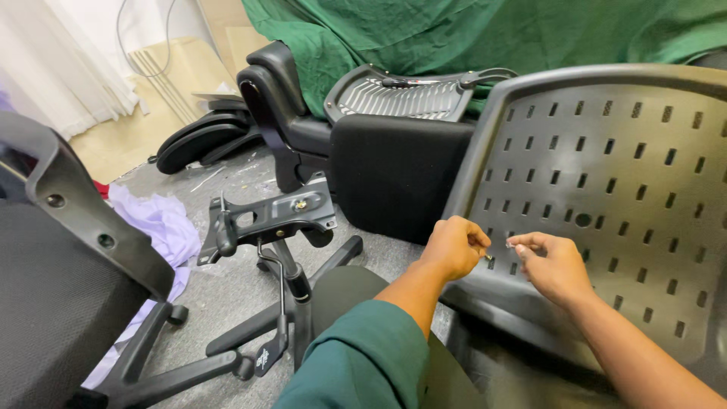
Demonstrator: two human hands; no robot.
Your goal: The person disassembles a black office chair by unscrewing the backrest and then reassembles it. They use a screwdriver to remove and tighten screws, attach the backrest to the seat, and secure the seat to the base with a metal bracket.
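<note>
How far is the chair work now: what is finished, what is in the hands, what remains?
Done: the chair base stands with its tilt plate fitted on the column. In hand: the left hand and right hand pinch something small, apparently a screw, against the perforated plastic panel. Left: the panel is loose, leaning beside the base; the black seat cushion and armrests lie unattached.
</note>
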